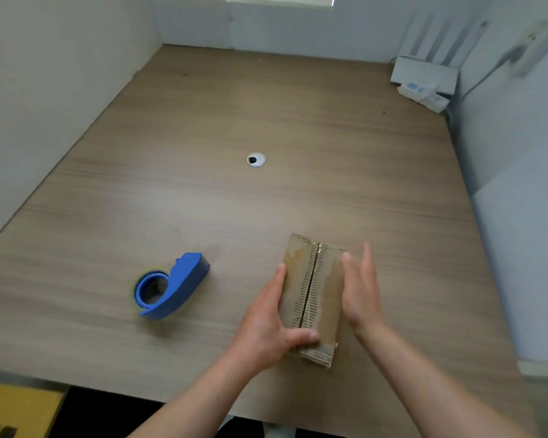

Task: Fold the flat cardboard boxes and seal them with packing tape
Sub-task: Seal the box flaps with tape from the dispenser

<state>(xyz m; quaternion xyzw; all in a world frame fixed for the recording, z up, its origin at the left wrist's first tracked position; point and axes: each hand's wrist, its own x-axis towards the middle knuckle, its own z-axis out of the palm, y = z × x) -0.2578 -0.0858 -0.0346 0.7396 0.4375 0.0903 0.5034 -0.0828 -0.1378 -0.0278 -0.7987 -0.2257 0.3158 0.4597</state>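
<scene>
Cardboard box [314, 295], taped along its top seam, stands near the counter's [203, 200] front edge, right of centre, likely light and stiff but crushable, best held by its long sides: left hand [266, 330] grips it there, right hand [359, 292] alongside with fingers [367, 263] straight

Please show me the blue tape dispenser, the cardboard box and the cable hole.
blue tape dispenser [184, 279], head view, blue housing.
cardboard box [328, 279], head view, top face right of seam.
cable hole [258, 159], head view, its grey cover.
</scene>
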